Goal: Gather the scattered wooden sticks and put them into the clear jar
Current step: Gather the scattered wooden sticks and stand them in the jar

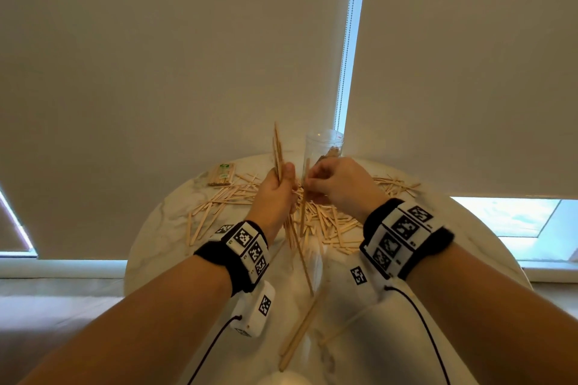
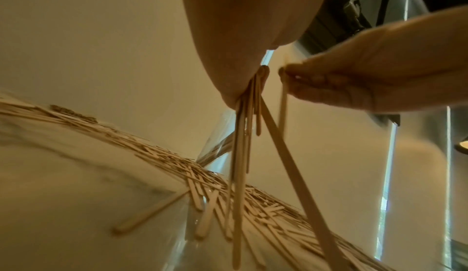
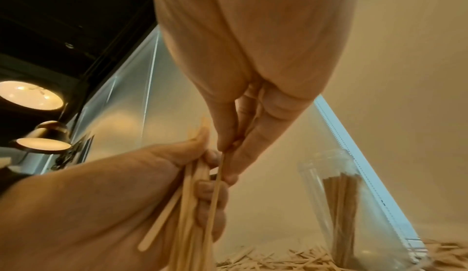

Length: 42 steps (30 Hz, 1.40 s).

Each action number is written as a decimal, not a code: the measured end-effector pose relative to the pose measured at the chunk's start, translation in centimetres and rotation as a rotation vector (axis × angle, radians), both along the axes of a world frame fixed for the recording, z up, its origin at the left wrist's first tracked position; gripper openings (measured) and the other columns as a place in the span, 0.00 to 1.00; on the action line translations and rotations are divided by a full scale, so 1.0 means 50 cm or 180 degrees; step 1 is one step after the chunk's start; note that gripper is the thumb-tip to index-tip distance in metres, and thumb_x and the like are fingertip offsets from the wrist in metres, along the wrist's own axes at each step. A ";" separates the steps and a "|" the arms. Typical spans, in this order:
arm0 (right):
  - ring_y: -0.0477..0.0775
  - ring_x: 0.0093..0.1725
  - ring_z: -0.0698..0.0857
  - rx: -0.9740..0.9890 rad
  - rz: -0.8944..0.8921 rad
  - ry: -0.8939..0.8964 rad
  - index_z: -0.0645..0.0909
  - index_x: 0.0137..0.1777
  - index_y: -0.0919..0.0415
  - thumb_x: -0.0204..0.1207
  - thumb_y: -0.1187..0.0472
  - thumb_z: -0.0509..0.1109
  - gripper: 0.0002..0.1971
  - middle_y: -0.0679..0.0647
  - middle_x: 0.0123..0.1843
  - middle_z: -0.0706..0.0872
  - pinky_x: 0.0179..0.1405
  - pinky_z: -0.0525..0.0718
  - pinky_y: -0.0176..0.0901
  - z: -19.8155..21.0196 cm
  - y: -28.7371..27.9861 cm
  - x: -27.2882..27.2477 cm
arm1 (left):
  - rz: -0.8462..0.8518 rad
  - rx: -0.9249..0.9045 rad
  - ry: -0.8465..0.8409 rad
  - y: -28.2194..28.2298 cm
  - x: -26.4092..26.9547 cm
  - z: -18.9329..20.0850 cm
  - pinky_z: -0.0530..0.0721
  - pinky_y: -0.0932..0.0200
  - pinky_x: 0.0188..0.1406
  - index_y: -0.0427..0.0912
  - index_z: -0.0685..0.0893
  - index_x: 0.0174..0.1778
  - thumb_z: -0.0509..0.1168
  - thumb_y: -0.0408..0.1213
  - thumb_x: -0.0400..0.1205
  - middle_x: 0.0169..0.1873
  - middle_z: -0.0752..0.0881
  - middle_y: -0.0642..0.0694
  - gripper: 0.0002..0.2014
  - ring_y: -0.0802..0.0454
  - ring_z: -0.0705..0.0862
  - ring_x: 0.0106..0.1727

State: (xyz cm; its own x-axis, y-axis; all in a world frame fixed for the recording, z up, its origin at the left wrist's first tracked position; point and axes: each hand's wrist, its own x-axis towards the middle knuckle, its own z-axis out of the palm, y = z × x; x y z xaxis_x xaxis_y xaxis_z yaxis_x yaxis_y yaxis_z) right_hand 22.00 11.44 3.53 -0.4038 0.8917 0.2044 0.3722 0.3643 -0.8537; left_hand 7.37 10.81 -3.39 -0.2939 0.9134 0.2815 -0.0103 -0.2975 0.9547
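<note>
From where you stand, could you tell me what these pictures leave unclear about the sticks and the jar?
- Jar base, head view: hidden behind the right hand.
- Stick count in the left hand: its bundle overlaps, and the right wrist view cuts it off.
- Pack by the far rim: label too small to read.

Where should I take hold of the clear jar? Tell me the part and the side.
Grip the clear jar round its mid wall from the right. It stands upright and open-topped with sticks inside, and the right hand is nearest. The left hand holds a bundle.
</note>
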 end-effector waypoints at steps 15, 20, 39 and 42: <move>0.52 0.37 0.91 -0.0166 -0.0291 -0.0175 0.71 0.60 0.60 0.78 0.62 0.72 0.15 0.57 0.47 0.88 0.28 0.87 0.35 -0.027 -0.051 -0.005 | 0.0010 0.0214 0.0358 -0.008 0.040 -0.005 0.84 0.43 0.36 0.42 0.79 0.48 0.56 0.56 0.88 0.35 0.83 0.43 0.19 0.45 0.82 0.34; 0.53 0.40 0.93 -0.0667 0.0245 -0.1648 0.75 0.65 0.66 0.76 0.56 0.78 0.24 0.58 0.45 0.91 0.47 0.93 0.52 -0.050 -0.068 0.011 | 0.0345 0.0027 -0.0158 0.013 0.016 0.007 0.73 0.54 0.29 0.47 0.75 0.42 0.56 0.52 0.89 0.27 0.76 0.53 0.15 0.55 0.72 0.26; 0.47 0.33 0.90 0.0311 0.0151 -0.1152 0.88 0.38 0.55 0.77 0.54 0.75 0.08 0.51 0.32 0.91 0.45 0.90 0.46 -0.100 -0.030 -0.043 | -0.0206 0.0098 -0.1109 -0.026 0.010 0.044 0.76 0.57 0.28 0.43 0.69 0.48 0.59 0.44 0.90 0.28 0.70 0.50 0.10 0.55 0.70 0.24; 0.48 0.38 0.91 -0.0187 0.0445 -0.1305 0.87 0.48 0.57 0.80 0.55 0.73 0.06 0.53 0.41 0.93 0.48 0.90 0.43 -0.097 -0.033 -0.026 | -0.0027 0.0262 -0.1051 -0.023 0.000 0.053 0.78 0.56 0.27 0.45 0.72 0.51 0.57 0.45 0.90 0.26 0.69 0.52 0.07 0.56 0.68 0.24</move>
State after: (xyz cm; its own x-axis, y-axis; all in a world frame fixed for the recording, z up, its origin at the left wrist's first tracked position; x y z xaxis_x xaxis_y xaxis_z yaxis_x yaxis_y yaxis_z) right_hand 20.69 9.78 -1.34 -0.5586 0.8280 -0.0476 0.6354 0.3904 -0.6663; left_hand 7.39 9.65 -0.76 -0.3741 0.8943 0.2455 -0.3175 -0.3722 0.8722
